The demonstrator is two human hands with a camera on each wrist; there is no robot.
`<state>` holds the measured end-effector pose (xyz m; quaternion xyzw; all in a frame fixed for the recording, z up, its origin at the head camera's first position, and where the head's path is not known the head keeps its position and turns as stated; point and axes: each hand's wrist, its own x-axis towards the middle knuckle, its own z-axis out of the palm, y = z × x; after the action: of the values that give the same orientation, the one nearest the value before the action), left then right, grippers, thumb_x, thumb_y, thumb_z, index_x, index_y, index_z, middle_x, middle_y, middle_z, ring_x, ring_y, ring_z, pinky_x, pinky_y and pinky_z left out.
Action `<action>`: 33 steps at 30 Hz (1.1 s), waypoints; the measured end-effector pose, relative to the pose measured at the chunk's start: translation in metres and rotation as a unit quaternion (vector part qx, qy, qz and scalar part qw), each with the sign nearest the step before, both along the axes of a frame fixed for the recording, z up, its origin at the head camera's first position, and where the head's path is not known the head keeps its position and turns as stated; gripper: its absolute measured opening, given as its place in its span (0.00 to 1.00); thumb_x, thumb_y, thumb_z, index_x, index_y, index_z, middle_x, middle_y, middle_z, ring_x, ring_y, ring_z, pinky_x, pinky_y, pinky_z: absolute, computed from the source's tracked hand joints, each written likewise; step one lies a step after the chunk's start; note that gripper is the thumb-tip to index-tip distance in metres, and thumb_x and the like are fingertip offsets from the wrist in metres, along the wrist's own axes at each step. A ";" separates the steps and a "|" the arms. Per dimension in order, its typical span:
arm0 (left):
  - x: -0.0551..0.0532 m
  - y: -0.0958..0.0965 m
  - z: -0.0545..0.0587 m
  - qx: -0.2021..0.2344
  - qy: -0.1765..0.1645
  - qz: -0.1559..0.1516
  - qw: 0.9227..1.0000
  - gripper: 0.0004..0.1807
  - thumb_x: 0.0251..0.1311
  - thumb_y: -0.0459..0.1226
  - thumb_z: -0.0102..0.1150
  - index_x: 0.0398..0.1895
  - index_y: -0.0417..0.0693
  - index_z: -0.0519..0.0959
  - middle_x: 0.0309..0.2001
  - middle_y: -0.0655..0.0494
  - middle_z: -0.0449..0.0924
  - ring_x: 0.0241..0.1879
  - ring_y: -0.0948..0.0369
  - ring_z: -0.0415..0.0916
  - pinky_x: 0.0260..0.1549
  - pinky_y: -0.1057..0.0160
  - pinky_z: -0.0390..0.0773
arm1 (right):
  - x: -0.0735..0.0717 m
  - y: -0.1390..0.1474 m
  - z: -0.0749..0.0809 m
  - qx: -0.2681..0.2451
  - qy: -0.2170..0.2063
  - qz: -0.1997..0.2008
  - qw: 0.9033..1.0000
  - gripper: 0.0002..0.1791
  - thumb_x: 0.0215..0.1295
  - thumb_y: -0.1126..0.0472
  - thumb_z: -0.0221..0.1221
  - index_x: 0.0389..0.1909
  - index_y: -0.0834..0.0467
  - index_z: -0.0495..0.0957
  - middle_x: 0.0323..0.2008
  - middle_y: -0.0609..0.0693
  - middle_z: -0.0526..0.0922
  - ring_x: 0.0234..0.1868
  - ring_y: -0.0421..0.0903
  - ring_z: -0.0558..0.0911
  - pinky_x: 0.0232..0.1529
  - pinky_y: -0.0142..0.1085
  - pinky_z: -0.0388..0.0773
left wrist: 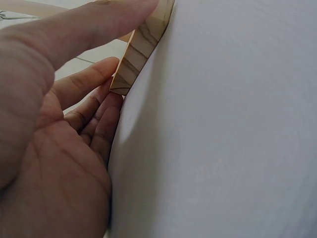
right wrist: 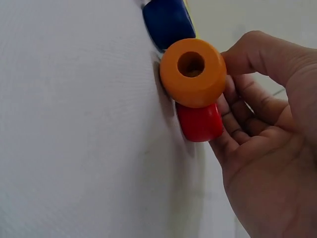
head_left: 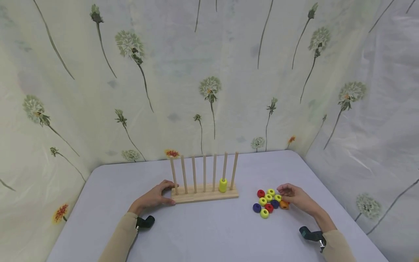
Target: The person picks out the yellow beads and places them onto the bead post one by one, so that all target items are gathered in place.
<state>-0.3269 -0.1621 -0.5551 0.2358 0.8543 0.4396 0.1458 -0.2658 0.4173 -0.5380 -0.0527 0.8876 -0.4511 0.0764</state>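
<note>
A wooden rack [head_left: 209, 197] with several upright pegs stands on the table. My left hand [head_left: 159, 194] grips its left end, thumb at the front edge and fingers round the back; the left wrist view shows the thumb along the block's end grain [left wrist: 142, 55]. My right hand [head_left: 298, 198] is at the right side of a group of loose beads, its fingers loosely bent and parted from the thumb. Closest to it is an orange bead [right wrist: 193, 89], which hides the thumb tip in the right wrist view. A red bead [right wrist: 200, 124] partly covers the fingers there.
Yellow beads [head_left: 223, 185] sit on the second peg from the right. Among the loose beads are yellow ones [head_left: 264, 213], red ones [head_left: 260, 193] and dark blue ones [head_left: 256, 207]. A flowered curtain [head_left: 209, 120] stands behind the white table [head_left: 203, 233].
</note>
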 end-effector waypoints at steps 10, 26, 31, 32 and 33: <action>0.001 0.000 0.003 0.004 -0.004 0.003 1.000 0.36 0.44 0.48 0.76 0.59 0.55 0.74 0.59 0.57 0.67 0.64 0.55 0.61 0.66 0.45 0.55 | 0.001 -0.007 -0.004 0.032 -0.015 -0.009 0.999 0.22 0.59 0.68 0.60 0.55 0.65 0.71 0.50 0.58 0.77 0.46 0.50 0.75 0.41 0.28 0.77; 0.000 0.000 0.004 0.003 0.010 -0.008 1.000 0.37 0.44 0.48 0.76 0.60 0.53 0.74 0.58 0.56 0.68 0.63 0.55 0.62 0.65 0.45 0.57 | 0.000 -0.010 -0.007 0.062 -0.008 -0.014 0.998 0.21 0.58 0.64 0.61 0.52 0.64 0.72 0.47 0.57 0.78 0.44 0.47 0.75 0.39 0.29 0.77; 0.001 0.001 0.003 0.001 0.007 -0.008 1.000 0.38 0.44 0.47 0.75 0.61 0.52 0.73 0.59 0.55 0.68 0.62 0.55 0.62 0.65 0.45 0.58 | -0.001 -0.007 -0.011 0.051 -0.006 -0.019 0.999 0.19 0.58 0.64 0.62 0.51 0.62 0.73 0.45 0.55 0.78 0.42 0.47 0.75 0.37 0.30 0.77; 0.001 0.001 0.003 0.001 0.006 -0.007 1.000 0.37 0.44 0.47 0.75 0.61 0.52 0.73 0.59 0.55 0.67 0.62 0.54 0.62 0.65 0.45 0.58 | -0.001 -0.007 -0.012 0.049 -0.005 -0.019 0.999 0.19 0.59 0.64 0.62 0.51 0.62 0.73 0.45 0.55 0.78 0.42 0.47 0.75 0.37 0.30 0.77; 0.001 0.001 0.002 0.002 0.002 -0.007 1.000 0.37 0.45 0.47 0.75 0.61 0.52 0.73 0.59 0.55 0.67 0.63 0.54 0.62 0.65 0.45 0.57 | -0.001 -0.006 -0.013 0.047 -0.005 -0.019 0.999 0.19 0.59 0.63 0.63 0.51 0.62 0.73 0.45 0.55 0.78 0.42 0.47 0.75 0.37 0.30 0.77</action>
<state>-0.3258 -0.1613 -0.5528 0.2430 0.8521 0.4397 0.1469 -0.2668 0.4114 -0.5509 -0.0302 0.9082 -0.4107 0.0746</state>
